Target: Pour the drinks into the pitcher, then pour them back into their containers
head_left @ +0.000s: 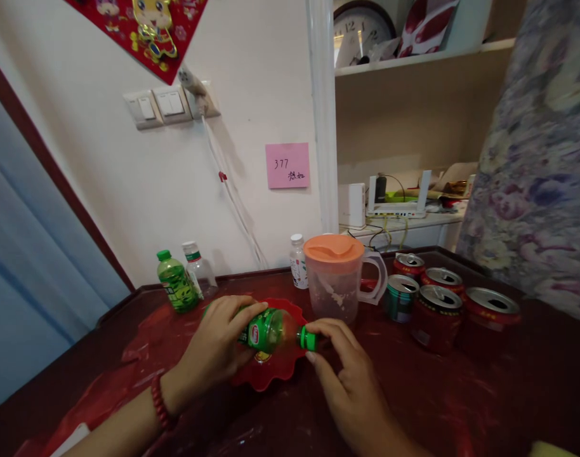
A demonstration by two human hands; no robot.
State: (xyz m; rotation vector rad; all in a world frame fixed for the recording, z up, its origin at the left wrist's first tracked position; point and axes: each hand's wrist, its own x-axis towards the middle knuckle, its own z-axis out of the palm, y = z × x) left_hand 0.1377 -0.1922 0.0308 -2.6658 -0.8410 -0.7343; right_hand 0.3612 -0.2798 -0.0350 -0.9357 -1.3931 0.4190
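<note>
A clear plastic bottle (pixel 271 333) with a green label and green cap lies tilted on its side above a red scalloped plate (pixel 266 379). My left hand (pixel 223 333) is wrapped round the labelled body, and a red bead bracelet circles that wrist. At the other end, the thumb and fingers of my right hand (pixel 344 368) pinch the green cap (pixel 308 339), which sits at the bottle's neck. The bottle's base is mostly hidden behind my left hand. Just beyond my right hand stands a clear plastic pitcher (pixel 335 289) with an orange lid.
A green bottle (pixel 177 282) and a clear bottle (pixel 199 270) stand back left. Near the wall is a small white-capped bottle (pixel 298 263). Several opened drink cans (pixel 437 314) stand at right. Red plastic film (pixel 150 333) lies on the dark red table (pixel 395 381).
</note>
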